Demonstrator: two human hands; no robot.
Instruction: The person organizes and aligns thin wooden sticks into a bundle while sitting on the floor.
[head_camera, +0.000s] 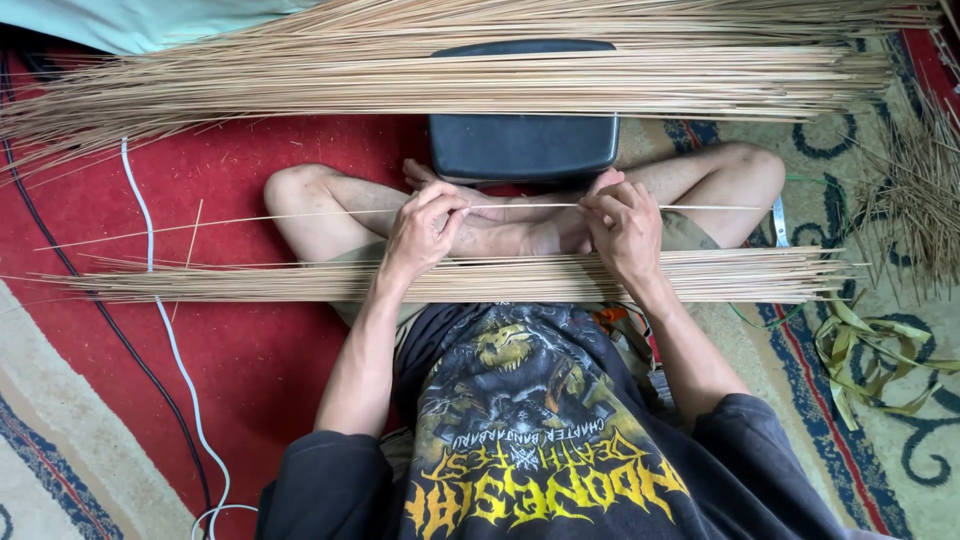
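Note:
I sit cross-legged on a carpet. My left hand (422, 228) and my right hand (622, 222) both pinch one long thin pale stick (250, 218), held level above my shins. The stick reaches far out to the left and a shorter way to the right. A flat bundle of the same sticks (500, 278) lies across my lap, just below both hands. A much larger heap of sticks (450, 75) lies across the floor beyond my feet.
A dark rectangular cushioned block (523, 145) sits by my feet, partly under the big heap. A white cable (170, 340) and a black cable (95, 300) run down the red carpet at left. Green leaf strips (870, 360) and loose short sticks (915, 190) lie at right.

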